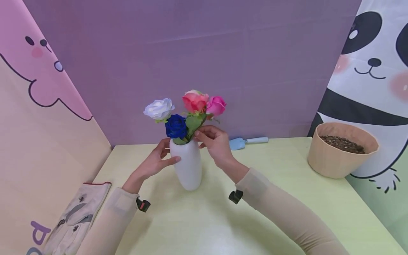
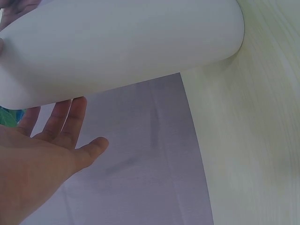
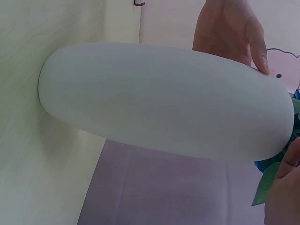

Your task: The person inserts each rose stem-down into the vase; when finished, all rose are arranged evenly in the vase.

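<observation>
A white vase [image 1: 188,168] stands on the table, its body filling much of both wrist views. From its mouth rise a white rose [image 1: 159,109], a blue rose [image 1: 176,126], a coral-pink rose [image 1: 195,102] and a magenta rose [image 1: 216,106]. My left hand [image 1: 153,162] holds the vase near the top, thumb on the near side and fingers toward the back. Just above the rim, my right hand [image 1: 216,143] pinches a rose stem beside a green leaf [image 1: 193,123]. In the right wrist view, that hand is partly cut off at the frame's edge.
Behind the right hand lies a light-blue trowel [image 1: 239,143] near the table's back edge. A tan pot [image 1: 328,159] with dark soil stands at the right. Folded gloves [image 1: 74,216] lie at the left edge. A purple backdrop [image 1: 204,53] rises behind the table.
</observation>
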`<state>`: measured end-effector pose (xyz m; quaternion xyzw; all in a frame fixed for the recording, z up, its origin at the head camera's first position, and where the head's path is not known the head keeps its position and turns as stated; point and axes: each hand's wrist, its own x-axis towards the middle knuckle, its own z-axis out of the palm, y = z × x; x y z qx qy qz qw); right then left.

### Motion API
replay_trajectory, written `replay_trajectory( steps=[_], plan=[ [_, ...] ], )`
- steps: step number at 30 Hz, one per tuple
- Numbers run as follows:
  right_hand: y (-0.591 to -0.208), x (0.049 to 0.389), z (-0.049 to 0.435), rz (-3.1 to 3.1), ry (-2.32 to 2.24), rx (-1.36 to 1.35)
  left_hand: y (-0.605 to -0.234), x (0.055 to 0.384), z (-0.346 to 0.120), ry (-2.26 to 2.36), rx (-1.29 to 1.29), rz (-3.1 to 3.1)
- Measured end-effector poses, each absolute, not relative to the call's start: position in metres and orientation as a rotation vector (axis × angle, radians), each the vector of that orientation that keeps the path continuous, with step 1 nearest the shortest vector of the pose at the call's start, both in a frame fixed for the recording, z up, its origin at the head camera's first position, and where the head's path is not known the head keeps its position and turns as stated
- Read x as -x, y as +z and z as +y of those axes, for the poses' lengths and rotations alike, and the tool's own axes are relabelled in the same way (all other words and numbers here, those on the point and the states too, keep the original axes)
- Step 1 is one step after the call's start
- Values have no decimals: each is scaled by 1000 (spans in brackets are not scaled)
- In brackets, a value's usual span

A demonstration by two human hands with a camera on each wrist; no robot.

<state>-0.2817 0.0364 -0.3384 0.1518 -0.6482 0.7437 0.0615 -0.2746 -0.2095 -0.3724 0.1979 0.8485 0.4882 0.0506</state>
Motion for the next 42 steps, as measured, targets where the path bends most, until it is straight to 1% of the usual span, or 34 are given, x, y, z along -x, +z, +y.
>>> replay_trajectory(
  steps=[11,22,33,42],
  plan=[
    [-345,282,35,-1957,2232,-515,-373,275,-210,1482,-608,2586],
    [-348,281,49,-2133,2192,-518,-370,272,-211,1427,-599,2654],
    [-355,292,86,-2412,2084,-517,-370,272,-225,1413,-653,2698],
    [-356,292,119,-2591,1880,-534,-364,271,-243,1384,-663,2764]
  ],
)
